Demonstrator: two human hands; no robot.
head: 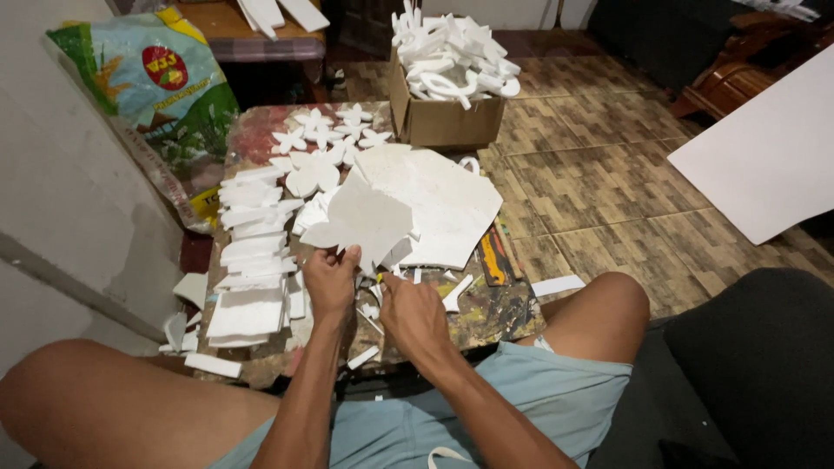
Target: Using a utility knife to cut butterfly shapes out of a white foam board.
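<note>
Looks like a home craft corner: patterned tile floor [599, 174], dark sofa [756, 365], carved wooden chair [738, 78], low paint-stained bench [495, 313] strewn with white foam cutouts [326, 130], cardboard box [443, 117] of scraps.

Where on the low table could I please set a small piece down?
Bare paint-stained board lies right of the right hand, beside the big sheet. Strips crowd the left, flowers the far end.
</note>
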